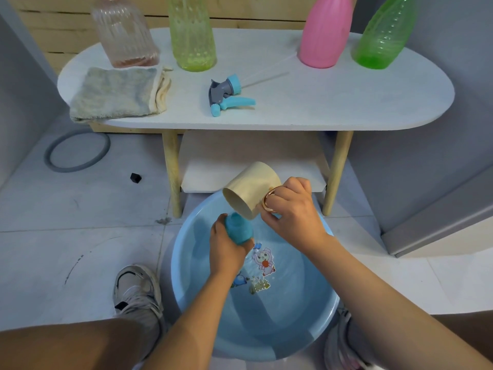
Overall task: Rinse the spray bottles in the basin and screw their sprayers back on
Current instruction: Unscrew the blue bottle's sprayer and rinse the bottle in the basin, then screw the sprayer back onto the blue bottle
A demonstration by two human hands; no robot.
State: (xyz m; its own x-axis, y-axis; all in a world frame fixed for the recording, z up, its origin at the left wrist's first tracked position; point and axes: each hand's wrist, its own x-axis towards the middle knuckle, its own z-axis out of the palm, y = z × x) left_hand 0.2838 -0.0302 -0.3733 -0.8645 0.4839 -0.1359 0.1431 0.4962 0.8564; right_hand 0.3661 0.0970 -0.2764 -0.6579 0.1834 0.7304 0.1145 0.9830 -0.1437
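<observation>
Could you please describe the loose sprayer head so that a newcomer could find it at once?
Start at the white oval table behind the basin. The sprayer head lies at its middle, right of the folded cloth. It alone is grey and blue, with a trigger.

Floor [80, 249] was pale grey tile with visible grout lines and a few dark scuffs at lower left. White oval table [306, 102] filled the upper half of the frame, on light wood legs [170, 166], with a white lower shelf [253, 161] under it. Slatted wood panel [53, 30] ran behind at top left. Grey walls [440, 129] sat at both frame edges. Light was soft and even.
</observation>
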